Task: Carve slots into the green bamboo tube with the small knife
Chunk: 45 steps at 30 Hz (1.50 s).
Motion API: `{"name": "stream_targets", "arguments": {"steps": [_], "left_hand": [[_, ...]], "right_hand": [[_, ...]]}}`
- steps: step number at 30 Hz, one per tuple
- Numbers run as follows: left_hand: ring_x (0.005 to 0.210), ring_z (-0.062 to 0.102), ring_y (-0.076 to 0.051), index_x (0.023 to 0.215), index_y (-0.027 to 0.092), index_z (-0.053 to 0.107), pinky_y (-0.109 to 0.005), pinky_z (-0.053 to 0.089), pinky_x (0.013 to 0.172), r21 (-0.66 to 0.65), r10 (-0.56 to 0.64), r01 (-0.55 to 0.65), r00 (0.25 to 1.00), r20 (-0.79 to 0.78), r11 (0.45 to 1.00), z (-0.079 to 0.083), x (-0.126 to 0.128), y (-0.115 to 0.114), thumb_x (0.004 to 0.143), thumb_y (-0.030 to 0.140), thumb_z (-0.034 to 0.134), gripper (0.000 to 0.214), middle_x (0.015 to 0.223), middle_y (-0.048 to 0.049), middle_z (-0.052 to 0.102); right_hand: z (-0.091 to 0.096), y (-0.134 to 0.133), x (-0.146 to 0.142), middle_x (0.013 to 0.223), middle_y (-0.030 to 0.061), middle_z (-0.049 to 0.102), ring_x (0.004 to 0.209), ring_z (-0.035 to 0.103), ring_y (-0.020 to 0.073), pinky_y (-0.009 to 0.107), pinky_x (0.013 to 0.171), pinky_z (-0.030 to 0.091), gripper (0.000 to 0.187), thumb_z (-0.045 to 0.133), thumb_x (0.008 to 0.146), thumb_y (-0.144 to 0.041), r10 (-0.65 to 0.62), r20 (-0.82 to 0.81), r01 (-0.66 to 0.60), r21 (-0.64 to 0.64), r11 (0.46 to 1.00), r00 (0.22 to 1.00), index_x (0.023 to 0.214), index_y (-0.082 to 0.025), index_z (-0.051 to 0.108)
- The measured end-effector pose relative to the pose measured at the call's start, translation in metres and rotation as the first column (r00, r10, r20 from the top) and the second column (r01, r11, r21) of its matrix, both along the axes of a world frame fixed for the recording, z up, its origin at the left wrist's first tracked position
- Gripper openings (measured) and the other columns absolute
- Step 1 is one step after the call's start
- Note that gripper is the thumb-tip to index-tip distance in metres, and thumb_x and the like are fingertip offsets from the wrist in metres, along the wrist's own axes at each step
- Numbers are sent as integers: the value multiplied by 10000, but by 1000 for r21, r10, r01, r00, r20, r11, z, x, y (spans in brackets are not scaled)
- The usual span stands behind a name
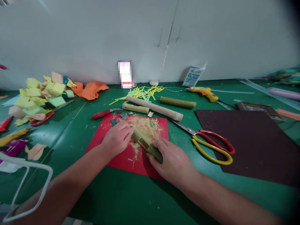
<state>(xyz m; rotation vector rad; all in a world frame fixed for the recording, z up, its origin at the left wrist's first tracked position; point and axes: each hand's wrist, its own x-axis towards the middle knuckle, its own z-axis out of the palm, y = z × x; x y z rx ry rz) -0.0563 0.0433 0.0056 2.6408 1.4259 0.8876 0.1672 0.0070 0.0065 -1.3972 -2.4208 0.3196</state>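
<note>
My right hand (172,159) is wrapped round the near end of a green bamboo tube (140,138), which lies slantwise over a red sheet (126,165). A rectangular opening is cut in the tube's side, just ahead of my right fingers. At the tube's far end my left hand (118,137) is closed in a pinch against it; whatever lies between those fingertips is mostly hidden. Pale dust and shavings (152,129) are spread over the red sheet. Small dark grey-green scraps (124,116) sit by its far edge, beyond my left hand.
Beyond the sheet lie a red-handled carving tool (101,114), a notched bamboo piece (136,108), a long pale stick (154,107) and another bamboo piece (178,102). Scissors (212,145) rest on the right, partly over dark paper (253,147). Behind stands a yellow glue gun (203,93).
</note>
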Motion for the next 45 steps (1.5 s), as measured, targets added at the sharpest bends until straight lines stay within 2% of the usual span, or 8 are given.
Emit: {"name": "stream_targets", "arguments": {"steps": [4, 8, 19, 29, 33, 36, 40, 45], "left_hand": [[780, 527, -162, 860, 131, 629, -304, 451, 729, 8, 33, -33, 999, 35, 999, 1, 1, -1, 884, 183, 448, 190, 810, -71, 563], [762, 516, -157, 829, 133, 617, -302, 445, 722, -21, 2, -2, 1000, 15, 1000, 2, 2, -2, 890, 190, 435, 201, 785, -61, 550], [737, 503, -155, 749, 137, 594, -305, 438, 700, 26, 6, -6, 1000, 20, 1000, 3, 3, -2, 892, 204, 432, 227, 749, -57, 536], [727, 508, -149, 740, 140, 589, -295, 438, 690, -9, -26, 27, 999, 35, 1000, 4, 7, -3, 895, 198, 428, 230, 738, -47, 526], [735, 510, -157, 742, 135, 590, -302, 438, 695, 20, 2, -4, 999, 54, 1000, 5, 8, -2, 884, 188, 447, 209, 737, -52, 533], [729, 506, -151, 747, 140, 588, -299, 440, 697, -13, -30, 30, 998, 55, 999, 4, 8, -2, 891, 191, 436, 215, 742, -49, 531], [722, 501, -154, 712, 143, 578, -304, 435, 691, 21, -5, 3, 998, 56, 1000, 3, 11, -5, 890, 203, 443, 231, 724, -42, 517], [745, 512, -144, 803, 141, 606, -297, 445, 720, -31, -69, 72, 995, 75, 997, -1, 15, -10, 896, 202, 443, 197, 772, -47, 535]], "right_hand": [[0, 0, 0, 780, 24, 544, 660, 504, 148, 275, 550, 332, 151, 488, 797, -348, -4, -5, 4, -6, 1000, 1000, 772, -203, 457], [0, 0, -1, 777, 21, 540, 658, 497, 145, 274, 547, 329, 146, 497, 791, -339, -1, -5, 1, -16, 1000, 1000, 759, -204, 449], [1, -1, -1, 766, 27, 548, 645, 495, 146, 273, 544, 327, 149, 494, 791, -345, -7, -11, 7, 8, 1000, 1000, 751, -206, 457], [1, -1, -2, 769, 25, 544, 646, 494, 146, 272, 541, 324, 148, 497, 792, -344, -6, -7, 6, 4, 1000, 1000, 758, -205, 455], [2, -2, -2, 768, 26, 546, 645, 493, 147, 271, 542, 323, 157, 499, 793, -353, -8, -4, 8, 1, 1000, 1000, 754, -208, 454], [2, -2, -3, 768, 24, 551, 635, 490, 143, 268, 531, 316, 149, 507, 786, -343, -8, -5, 8, -3, 1000, 1000, 750, -209, 454], [3, -1, -2, 766, 27, 553, 642, 494, 146, 270, 539, 319, 161, 499, 794, -355, -5, -12, 5, 5, 1000, 1000, 744, -207, 458], [3, -1, -1, 769, 32, 555, 648, 495, 148, 275, 547, 318, 182, 469, 823, -368, 0, 1, 0, 10, 1000, 1000, 753, -200, 474]]}}
